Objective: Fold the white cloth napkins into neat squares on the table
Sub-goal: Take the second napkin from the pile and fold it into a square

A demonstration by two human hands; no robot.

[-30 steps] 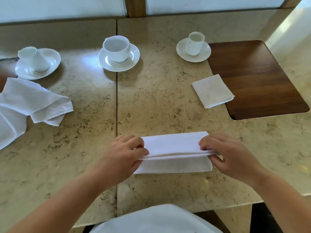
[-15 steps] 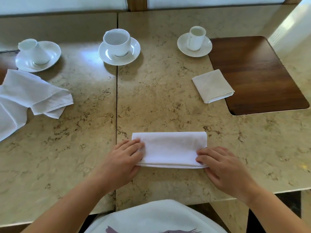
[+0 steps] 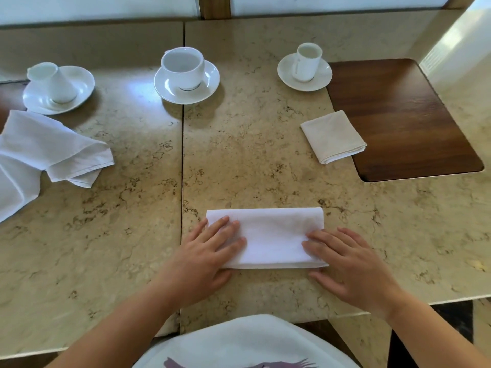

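White cloth napkin (image 3: 268, 236), oblong, on marbled stone table (image 3: 265, 155); L hand (image 3: 204, 257) & R hand (image 3: 348, 266) press its ends w/ flat, straight fingers.

The person's left hand (image 3: 206, 257) and right hand (image 3: 350, 264) are both bare, with no rings, watch or bracelet showing, and the fingernails look short and unpainted. Both forearms are uncovered all the way back to the bottom edge of the view, so no sleeve shows on either arm. Between the arms, closest to the wearer, sits a white shirt (image 3: 247, 341) with a dull purple printed design, feathery at its right end, only partly in view.
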